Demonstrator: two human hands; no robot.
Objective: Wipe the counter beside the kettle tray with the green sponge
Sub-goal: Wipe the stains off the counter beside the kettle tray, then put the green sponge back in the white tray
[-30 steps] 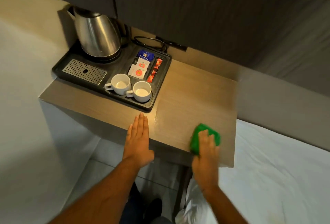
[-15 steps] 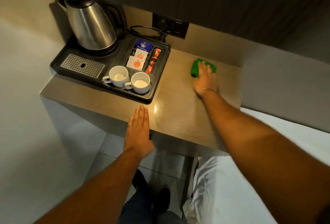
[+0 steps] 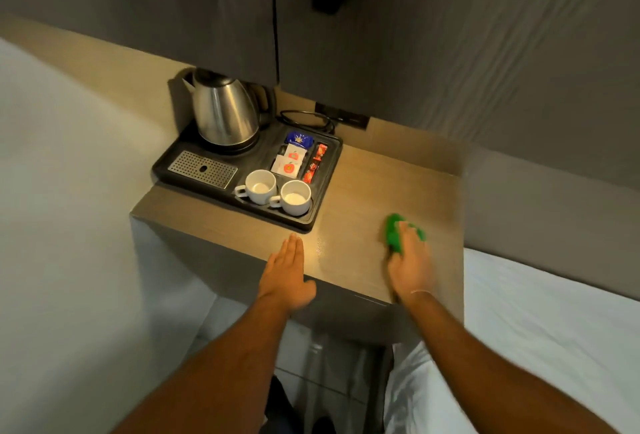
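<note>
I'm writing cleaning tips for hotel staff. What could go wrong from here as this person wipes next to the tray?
The right hand sweeps the sponge fast enough to blur; a stroke drifting sideways could bump the tray and rattle the cups. The counter shines near the left hand, possibly wet, so that hand might slip. A far stroke could carry moisture toward the wall socket.

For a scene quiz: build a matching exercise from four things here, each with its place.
Things:
1. kettle
2. two white cups
3. green sponge
4. left hand

Places:
A. under the right hand, on the bare counter
B. flat on the counter's front edge
C. back left of the tray
D. front of the tray

Pairs: 1-C, 2-D, 3-A, 4-B
</note>
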